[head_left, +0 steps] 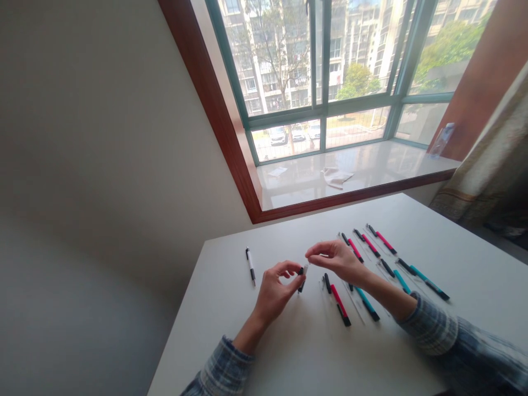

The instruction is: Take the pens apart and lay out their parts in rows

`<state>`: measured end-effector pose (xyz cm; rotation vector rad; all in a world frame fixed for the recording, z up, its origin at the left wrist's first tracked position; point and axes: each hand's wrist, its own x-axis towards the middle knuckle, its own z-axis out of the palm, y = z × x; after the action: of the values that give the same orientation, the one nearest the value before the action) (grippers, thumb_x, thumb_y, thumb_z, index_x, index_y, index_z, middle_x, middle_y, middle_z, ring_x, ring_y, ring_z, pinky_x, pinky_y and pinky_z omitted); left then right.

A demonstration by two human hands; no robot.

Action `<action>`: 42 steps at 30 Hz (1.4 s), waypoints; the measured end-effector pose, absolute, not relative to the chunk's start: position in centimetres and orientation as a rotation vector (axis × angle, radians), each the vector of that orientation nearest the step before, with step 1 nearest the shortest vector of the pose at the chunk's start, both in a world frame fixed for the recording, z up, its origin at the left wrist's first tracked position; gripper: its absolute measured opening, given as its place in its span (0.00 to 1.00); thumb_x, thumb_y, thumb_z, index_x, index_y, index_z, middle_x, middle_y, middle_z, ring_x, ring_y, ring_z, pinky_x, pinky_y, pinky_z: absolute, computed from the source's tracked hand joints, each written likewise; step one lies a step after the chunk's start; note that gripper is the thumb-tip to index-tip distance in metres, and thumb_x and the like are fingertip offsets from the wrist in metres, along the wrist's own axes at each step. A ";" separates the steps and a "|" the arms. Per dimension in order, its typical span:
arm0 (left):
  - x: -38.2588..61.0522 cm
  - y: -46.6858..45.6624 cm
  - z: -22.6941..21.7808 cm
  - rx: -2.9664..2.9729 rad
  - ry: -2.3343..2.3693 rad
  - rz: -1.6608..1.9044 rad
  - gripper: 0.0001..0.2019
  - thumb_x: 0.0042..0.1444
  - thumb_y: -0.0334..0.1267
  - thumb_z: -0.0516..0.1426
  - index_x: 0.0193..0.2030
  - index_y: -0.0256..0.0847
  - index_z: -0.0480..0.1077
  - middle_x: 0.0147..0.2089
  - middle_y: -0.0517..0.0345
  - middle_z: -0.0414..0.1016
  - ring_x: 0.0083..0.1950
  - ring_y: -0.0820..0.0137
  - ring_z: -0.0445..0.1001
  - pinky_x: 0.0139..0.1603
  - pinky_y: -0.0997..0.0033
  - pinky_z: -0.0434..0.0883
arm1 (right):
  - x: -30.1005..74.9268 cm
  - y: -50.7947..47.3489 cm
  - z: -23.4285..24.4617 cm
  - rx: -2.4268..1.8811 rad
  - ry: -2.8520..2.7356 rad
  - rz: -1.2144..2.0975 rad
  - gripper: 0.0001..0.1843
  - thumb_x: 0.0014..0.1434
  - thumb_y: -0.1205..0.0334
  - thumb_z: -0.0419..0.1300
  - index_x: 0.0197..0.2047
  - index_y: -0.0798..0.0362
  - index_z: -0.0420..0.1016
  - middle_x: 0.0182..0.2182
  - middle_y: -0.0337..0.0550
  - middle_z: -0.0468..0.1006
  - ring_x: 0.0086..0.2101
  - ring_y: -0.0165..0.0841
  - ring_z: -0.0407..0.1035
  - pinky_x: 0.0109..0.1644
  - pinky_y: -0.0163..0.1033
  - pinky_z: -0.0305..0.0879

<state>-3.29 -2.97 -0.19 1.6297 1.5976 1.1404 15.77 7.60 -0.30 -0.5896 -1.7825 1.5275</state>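
Observation:
My left hand [274,291] pinches a short pen part [303,279], black with a white upper end, tilted above the table. Just above it, my right hand [340,261] has its thumb and forefinger pressed together; whatever small thing sits between them is too tiny to make out. Taken-apart pens lie in rows around my right hand and forearm. Among them are a red barrel [340,305], a teal barrel [367,304] and a pink barrel [386,242], with black grips [327,282] and thin clear or white refills beside them. My right forearm hides some parts.
A whole white pen with black ends [251,268] lies on the left of the white table [231,341]. Behind the table, a window sill [371,165] carries a crumpled cloth [337,177] and a clear bottle [443,140]. A curtain [484,143] hangs at right.

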 end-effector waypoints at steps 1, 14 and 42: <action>-3.3 -2.9 -0.1 1.630 1.596 1.145 0.08 0.57 0.43 0.64 0.39 0.41 0.80 0.39 0.54 0.83 0.39 0.65 0.74 0.45 0.64 0.71 | 15.6 7.5 -0.4 -0.573 -1.773 1.540 0.14 0.58 0.50 0.69 0.40 0.53 0.85 0.38 0.45 0.85 0.41 0.38 0.78 0.50 0.43 0.75; -3.4 -2.8 -0.5 1.591 1.548 1.182 0.08 0.57 0.41 0.65 0.40 0.40 0.81 0.39 0.55 0.82 0.39 0.66 0.75 0.44 0.67 0.72 | 15.5 7.1 -0.7 -0.478 -1.790 1.536 0.12 0.59 0.53 0.69 0.41 0.53 0.85 0.38 0.45 0.84 0.41 0.37 0.77 0.50 0.43 0.75; -4.3 -3.1 -0.5 1.489 1.530 1.255 0.09 0.55 0.42 0.67 0.39 0.41 0.81 0.40 0.54 0.82 0.40 0.66 0.75 0.45 0.66 0.72 | 18.7 11.9 0.2 -1.385 -2.486 0.364 0.11 0.65 0.57 0.59 0.43 0.51 0.83 0.38 0.46 0.85 0.38 0.37 0.78 0.41 0.37 0.67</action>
<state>-4.34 -3.07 -0.52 1.4885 1.5301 1.2550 18.72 11.92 0.16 -1.3847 -2.4863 0.3643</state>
